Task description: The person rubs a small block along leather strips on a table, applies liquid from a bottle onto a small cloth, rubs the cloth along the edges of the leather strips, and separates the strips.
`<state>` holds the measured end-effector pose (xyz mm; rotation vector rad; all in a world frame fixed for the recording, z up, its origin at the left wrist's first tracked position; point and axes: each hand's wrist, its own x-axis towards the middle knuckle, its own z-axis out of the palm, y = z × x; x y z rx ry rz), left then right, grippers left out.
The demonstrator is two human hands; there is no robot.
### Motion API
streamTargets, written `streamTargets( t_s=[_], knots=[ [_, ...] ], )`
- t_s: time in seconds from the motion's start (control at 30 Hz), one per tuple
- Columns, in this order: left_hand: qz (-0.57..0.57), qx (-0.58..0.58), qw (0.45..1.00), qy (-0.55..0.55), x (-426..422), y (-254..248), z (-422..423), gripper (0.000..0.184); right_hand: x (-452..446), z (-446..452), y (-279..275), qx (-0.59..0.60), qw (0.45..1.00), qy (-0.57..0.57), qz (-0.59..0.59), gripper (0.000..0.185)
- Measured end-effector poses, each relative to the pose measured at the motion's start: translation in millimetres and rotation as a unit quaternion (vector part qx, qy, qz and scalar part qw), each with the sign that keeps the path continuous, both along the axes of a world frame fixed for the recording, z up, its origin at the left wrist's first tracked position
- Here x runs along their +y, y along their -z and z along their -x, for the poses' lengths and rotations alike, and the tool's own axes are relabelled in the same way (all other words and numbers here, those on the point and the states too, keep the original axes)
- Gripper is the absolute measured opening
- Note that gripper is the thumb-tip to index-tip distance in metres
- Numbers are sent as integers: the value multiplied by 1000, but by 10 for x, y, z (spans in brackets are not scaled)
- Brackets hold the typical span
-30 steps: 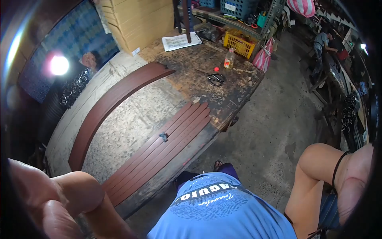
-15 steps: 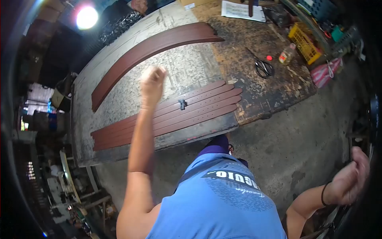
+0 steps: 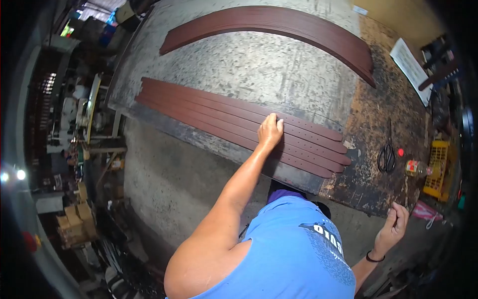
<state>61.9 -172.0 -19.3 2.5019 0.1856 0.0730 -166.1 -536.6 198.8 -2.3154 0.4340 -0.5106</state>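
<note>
Strips [image 3: 234,119] lie directly beneath the left hand [image 3: 270,132], fingers curled, its grip impossible to tell.

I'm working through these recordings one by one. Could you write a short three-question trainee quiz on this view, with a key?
1. True or false: the right hand has a black band at its wrist.
2. Multiple choice: which of these lies closest to the scissors on the table?
A) the sheet of paper
B) the red cap
C) the curved brown stack
3. Fill in the blank: the fingers of the ____ hand are at the hole-punched brown straps.

Key:
1. True.
2. B, the red cap, right beside the scissors' handles.
3. Left; the left hand is at the straps, while the right hand is away from them.
</note>
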Motion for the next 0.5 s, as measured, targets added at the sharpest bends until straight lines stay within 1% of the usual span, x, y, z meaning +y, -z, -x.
streamTargets(
  t_s=[0.03,0.07,0.1,0.13,0.17,0.2,0.23,0.27,0.33,0.4,0.47,0.5],
  knots=[
    [87,-33,996,-12,-55,-27,16,25,21,-140,56,7,999,-18,-30,13],
    [163,7,986,-27,-153,-59,41,25,42,-268,129,13,998,-34,-59,13],
    [247,11,969,-16,-291,-171,102,23,35,-379,249,21,996,-58,-59,14],
    [346,6,938,-4,-460,-144,170,19,70,-487,344,22,996,-66,-62,14],
    [426,73,902,-3,-648,-399,247,15,121,-594,425,35,991,-84,-101,14],
    [516,85,852,14,-840,-410,341,14,169,-683,504,49,984,-101,-139,14],
    [546,75,834,25,-1045,-496,424,15,202,-750,588,56,977,-121,-168,14],
    [590,94,801,33,-1217,-580,501,15,216,-809,649,63,970,-136,-192,16],
    [598,80,797,32,-1552,-951,644,18,348,-954,557,70,952,-118,-273,16],
    [700,192,688,-9,-1792,-1161,775,21,292,-970,638,77,910,-87,-399,20],
    [709,158,688,5,-2094,-1189,889,22,136,-935,718,47,885,-87,-454,24],
    [695,155,702,15,-2215,-1213,937,21,21,-897,785,37,877,-89,-470,25]
  ],
)
